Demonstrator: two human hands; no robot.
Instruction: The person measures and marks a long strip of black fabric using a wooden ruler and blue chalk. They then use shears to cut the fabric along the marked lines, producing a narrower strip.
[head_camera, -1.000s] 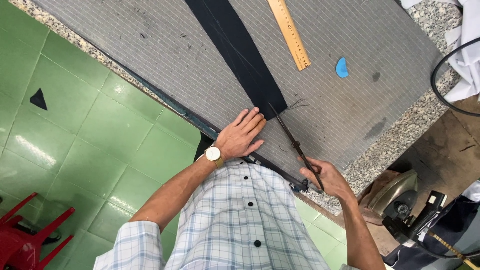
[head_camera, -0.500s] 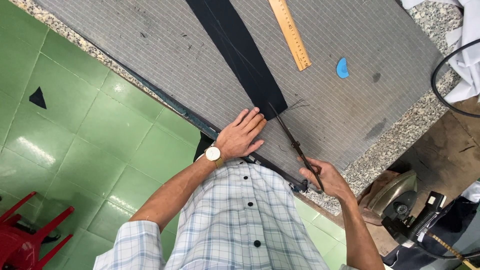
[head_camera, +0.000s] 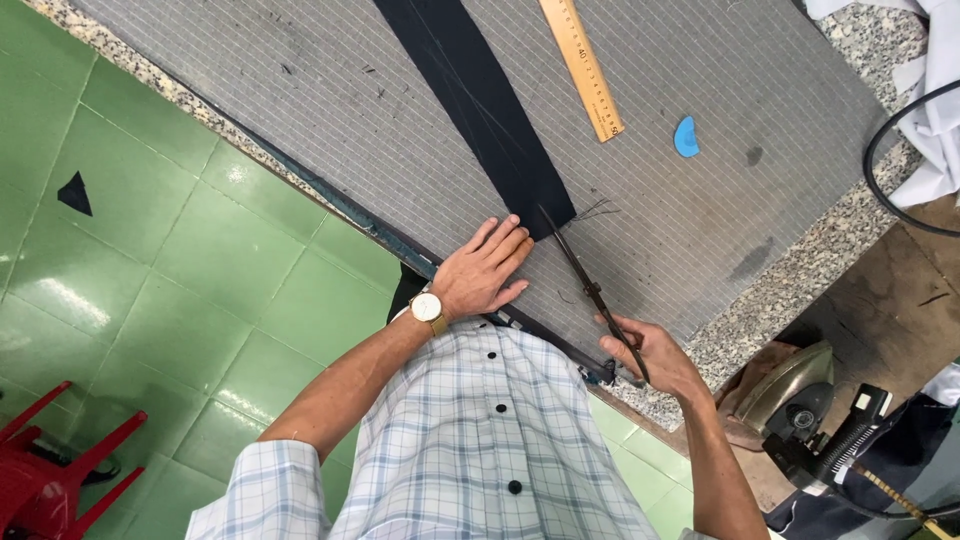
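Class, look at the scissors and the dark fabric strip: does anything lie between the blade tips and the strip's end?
Nothing visible does. The scissors in the right hand point at the strip end; the left hand lies flat beside the blades, not across them.

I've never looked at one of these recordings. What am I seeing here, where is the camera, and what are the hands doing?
There is no machine: the camera sits on a person's head and looks down over their checked shirt at their own two hands. The left hand, with a wristwatch, lies flat on a grey padded table, right at the near end of a dark fabric strip. The right hand holds long scissors, tips at the strip's end. Farther off lie a wooden ruler and a blue piece of chalk. An iron sits lower right.
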